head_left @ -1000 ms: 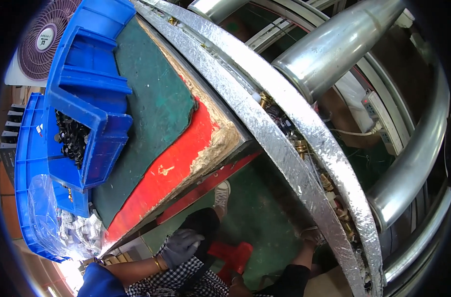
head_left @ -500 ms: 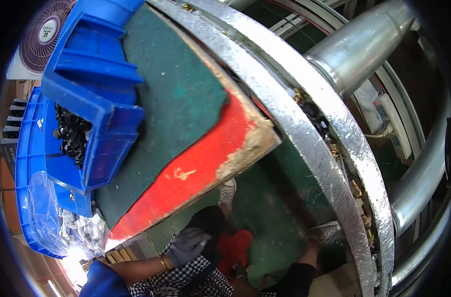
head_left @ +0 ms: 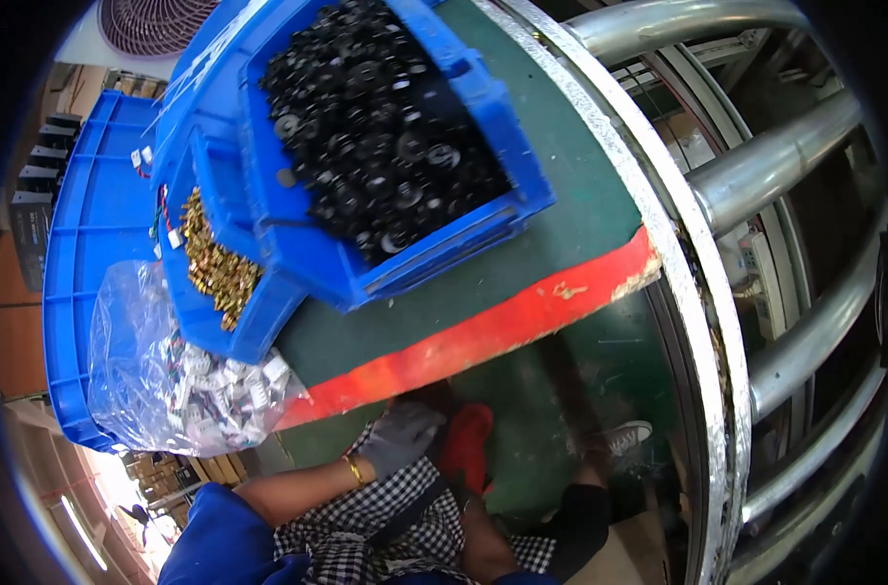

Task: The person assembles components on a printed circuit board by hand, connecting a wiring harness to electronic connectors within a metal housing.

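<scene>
My left hand (head_left: 400,439) wears a grey glove, with a gold bracelet at the wrist. It rests low in front of me, just under the red front edge of the green table (head_left: 493,331). Its fingers are loosely apart and hold nothing, and they lie next to a red object (head_left: 466,444) by my lap. My right hand is out of view. On the table above stand a blue bin of black round parts (head_left: 395,146) and a blue bin of brass parts (head_left: 215,263).
A clear plastic bag of small white connectors (head_left: 191,380) lies in a large blue crate (head_left: 83,292) at the left. A curved metal rail (head_left: 697,292) and steel pipes (head_left: 785,156) stand at the right. A shoe (head_left: 624,436) rests on the green floor. A fan (head_left: 152,19) stands behind the bins.
The view has swung so the bins and table now fill the upper middle and the pipes sit further right. My left hand stays by the red object.
</scene>
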Motion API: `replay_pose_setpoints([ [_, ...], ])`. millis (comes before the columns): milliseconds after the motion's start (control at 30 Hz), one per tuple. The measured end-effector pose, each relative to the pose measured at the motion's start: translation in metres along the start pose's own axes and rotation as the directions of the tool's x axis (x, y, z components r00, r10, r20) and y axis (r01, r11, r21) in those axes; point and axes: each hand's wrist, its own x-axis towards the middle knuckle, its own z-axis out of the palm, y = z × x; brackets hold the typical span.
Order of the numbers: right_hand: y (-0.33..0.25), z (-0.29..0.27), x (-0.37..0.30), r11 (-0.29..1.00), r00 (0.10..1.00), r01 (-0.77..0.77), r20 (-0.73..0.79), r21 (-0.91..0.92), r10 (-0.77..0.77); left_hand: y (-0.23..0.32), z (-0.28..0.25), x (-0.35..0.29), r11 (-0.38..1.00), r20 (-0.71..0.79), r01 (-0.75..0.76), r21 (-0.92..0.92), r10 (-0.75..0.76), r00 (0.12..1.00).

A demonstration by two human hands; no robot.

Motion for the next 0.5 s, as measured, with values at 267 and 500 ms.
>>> replay_pose_setpoints([
  [267,0.010,-0.124,-0.075,0.990,0.992,-0.128,0.005,-0.066,0.129,-0.013,0.018,0.014,0.996,-0.182,0.045,-0.082,-0.059,0.982],
  [500,0.166,-0.250,0.062,0.863,0.936,-0.031,-0.317,-0.505,-0.152,0.011,0.040,0.063,0.959,-0.398,-0.130,-0.252,0.019,0.917],
])
